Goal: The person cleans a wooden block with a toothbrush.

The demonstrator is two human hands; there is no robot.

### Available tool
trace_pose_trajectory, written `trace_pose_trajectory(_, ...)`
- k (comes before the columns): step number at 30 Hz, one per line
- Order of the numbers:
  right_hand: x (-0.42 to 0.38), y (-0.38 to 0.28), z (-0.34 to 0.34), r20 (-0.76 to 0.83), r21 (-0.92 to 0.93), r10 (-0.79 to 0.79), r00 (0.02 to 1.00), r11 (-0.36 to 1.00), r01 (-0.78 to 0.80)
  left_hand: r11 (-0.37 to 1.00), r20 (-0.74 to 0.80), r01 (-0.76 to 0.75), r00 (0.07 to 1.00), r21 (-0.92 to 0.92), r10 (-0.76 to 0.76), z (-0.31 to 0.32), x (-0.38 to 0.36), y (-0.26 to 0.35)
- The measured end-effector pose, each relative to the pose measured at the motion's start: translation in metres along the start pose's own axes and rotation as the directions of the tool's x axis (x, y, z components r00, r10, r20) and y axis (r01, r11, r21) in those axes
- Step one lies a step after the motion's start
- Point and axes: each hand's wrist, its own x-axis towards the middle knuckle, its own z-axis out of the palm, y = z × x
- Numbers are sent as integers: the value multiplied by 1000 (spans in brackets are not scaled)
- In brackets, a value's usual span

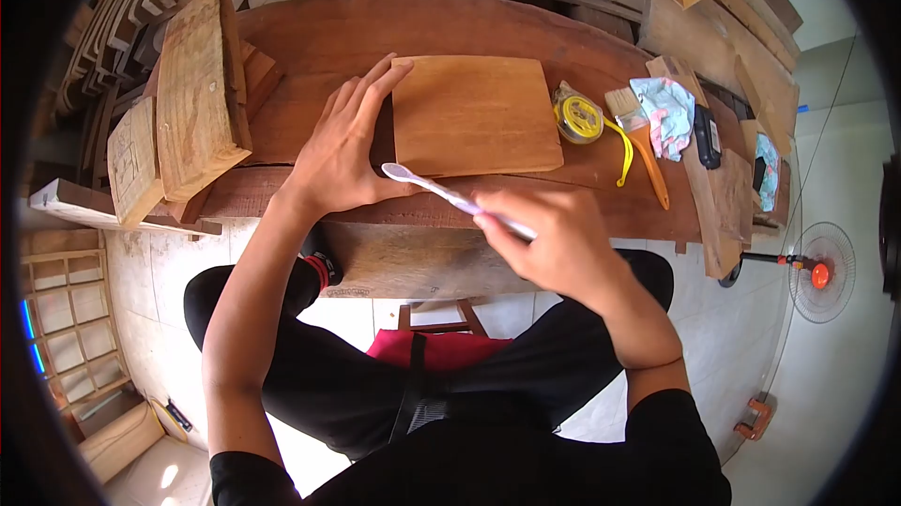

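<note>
A flat rectangular wooden board lies on the reddish-brown workbench in front of me. My left hand spans the board's left side, fingertips at its far left corner and thumb along the near edge, gripping it. In my right hand is a white and pale purple toothbrush, its fingers closed round the handle. The toothbrush points left, with its head close to my left thumb, by the board's near left corner.
Right of the board lie a yellow tape measure, a paintbrush, a crumpled patterned cloth and a black tool. Wooden blocks stand at the bench's left end. A fan is at far right.
</note>
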Motion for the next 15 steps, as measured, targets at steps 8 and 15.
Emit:
trace_pose_trajectory(8, 11, 42, -30, -157, -59, 207, 966, 974, -218, 1000, -18, 18, 1000, -6, -18, 1, 1, 3)
trace_pose_trajectory(15, 20, 74, -54, -264, -176, 318, 911, 913, -369, 993, -7, 104, 995, -59, -104, 3, -3, 2)
